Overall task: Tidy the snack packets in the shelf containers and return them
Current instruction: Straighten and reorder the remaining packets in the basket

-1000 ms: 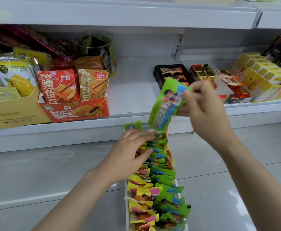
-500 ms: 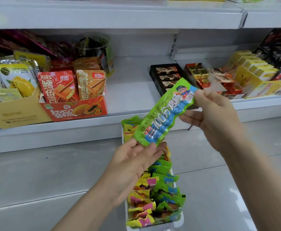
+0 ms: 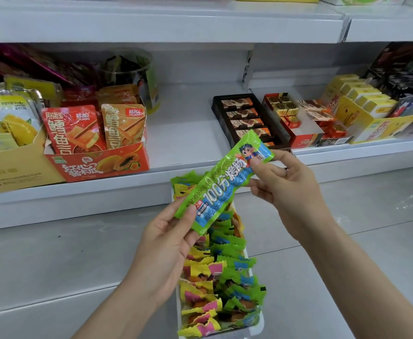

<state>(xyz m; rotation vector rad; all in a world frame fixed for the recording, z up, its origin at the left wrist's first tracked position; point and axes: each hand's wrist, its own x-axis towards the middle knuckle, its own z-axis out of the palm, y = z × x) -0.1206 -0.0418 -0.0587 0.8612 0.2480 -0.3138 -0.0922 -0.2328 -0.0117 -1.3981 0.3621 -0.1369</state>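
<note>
A long green and blue snack packet (image 3: 222, 184) is held slantwise in the air between both hands. My left hand (image 3: 168, 243) pinches its lower end with the thumb on top. My right hand (image 3: 283, 189) pinches its upper end by the cartoon figure. Below them a narrow white container (image 3: 258, 327) stands on the lower shelf, packed with several green and yellow snack packets (image 3: 225, 272) set upright in rows. My left arm hides part of the container's left side.
The upper shelf holds a red box of fish snack packs (image 3: 95, 165), a tan carton (image 3: 12, 172) at left, a black chocolate tray (image 3: 244, 118), a red box (image 3: 303, 140) and a yellow box (image 3: 371, 123) at right. A gap (image 3: 183, 133) lies between them.
My left hand came off the packets in the container and took the lower end of the green packet, which the right hand turned to face up and lowered slightly.
</note>
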